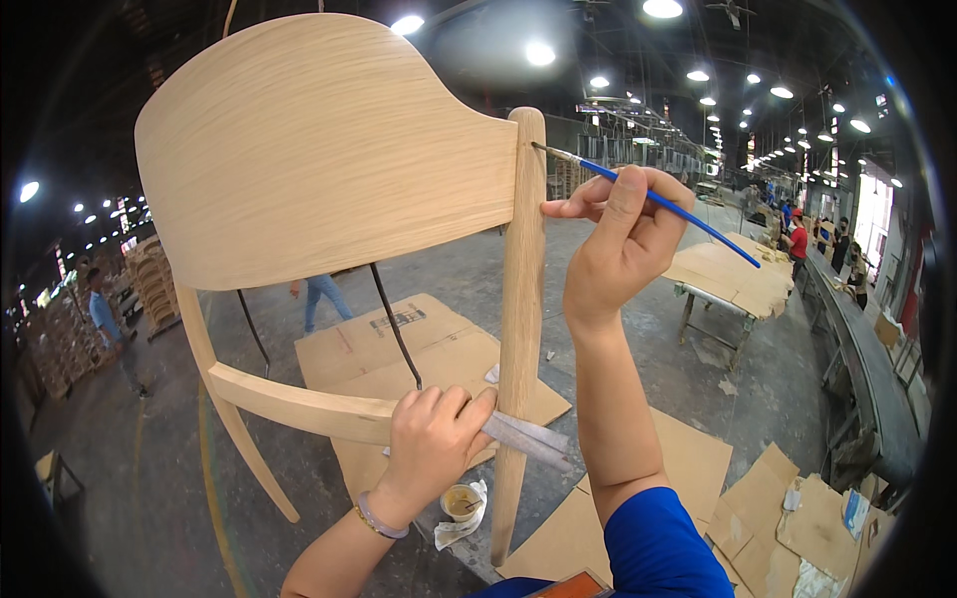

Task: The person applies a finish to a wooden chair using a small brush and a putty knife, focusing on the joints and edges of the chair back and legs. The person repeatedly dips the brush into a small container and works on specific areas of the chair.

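Note:
A pale wooden chair frame with a broad curved backrest fills the left and middle. In a fingertip pinch, my right hand holds a thin blue paintbrush. The dark brush tip meets the upper part of the chair's right post, close to the backrest joint, and an outstretched finger reaches that post lower down. Lower, my left hand is closed around the right end of the crosswise rail. A folded grey strip, cloth or abrasive paper, sticks out from its fingers across the post.
Beneath the chair, a small cup of brownish stuff stands by crumpled white paper. Cardboard sheets cover parts of the floor. Dark bent rods show below the backrest. A cardboard-topped table, a conveyor and several people are farther off.

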Demonstrator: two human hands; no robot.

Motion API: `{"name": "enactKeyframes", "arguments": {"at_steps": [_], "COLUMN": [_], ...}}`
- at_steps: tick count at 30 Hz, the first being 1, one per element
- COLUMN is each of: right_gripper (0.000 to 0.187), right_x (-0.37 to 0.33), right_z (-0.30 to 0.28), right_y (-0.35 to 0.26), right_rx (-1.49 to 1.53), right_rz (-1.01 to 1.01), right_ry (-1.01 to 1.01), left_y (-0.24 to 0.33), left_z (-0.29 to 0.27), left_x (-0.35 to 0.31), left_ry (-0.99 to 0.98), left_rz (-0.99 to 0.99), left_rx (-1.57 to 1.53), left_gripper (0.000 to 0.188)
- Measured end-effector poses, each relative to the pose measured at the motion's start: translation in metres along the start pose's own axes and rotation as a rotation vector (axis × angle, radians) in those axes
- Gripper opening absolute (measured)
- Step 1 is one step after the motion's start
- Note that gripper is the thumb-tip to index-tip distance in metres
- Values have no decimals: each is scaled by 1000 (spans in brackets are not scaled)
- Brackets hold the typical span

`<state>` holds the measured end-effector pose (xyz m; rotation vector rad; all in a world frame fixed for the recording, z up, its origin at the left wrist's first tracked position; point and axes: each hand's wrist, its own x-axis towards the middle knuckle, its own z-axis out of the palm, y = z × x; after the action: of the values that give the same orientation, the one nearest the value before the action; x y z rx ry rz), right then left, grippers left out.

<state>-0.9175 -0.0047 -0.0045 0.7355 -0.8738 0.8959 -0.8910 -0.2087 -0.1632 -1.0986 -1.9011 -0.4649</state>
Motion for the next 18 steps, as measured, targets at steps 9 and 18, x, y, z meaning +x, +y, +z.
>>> {"name": "enactKeyframes", "arguments": {"at_steps": [9,18], "right_gripper": [17,19], "right_x": [-1,0], "right_z": [5,10], "right_y": [5,7], "right_rx": [39,52], "right_rz": [0,-5], "right_ry": [-4,-7], "left_y": [-1,-2], "left_z": [-1,-3], "left_x": [-1,0], "left_ry": [-5,-2], "left_rz": [-8,-9], "left_rx": [26,61], "left_gripper": [38,37]}}
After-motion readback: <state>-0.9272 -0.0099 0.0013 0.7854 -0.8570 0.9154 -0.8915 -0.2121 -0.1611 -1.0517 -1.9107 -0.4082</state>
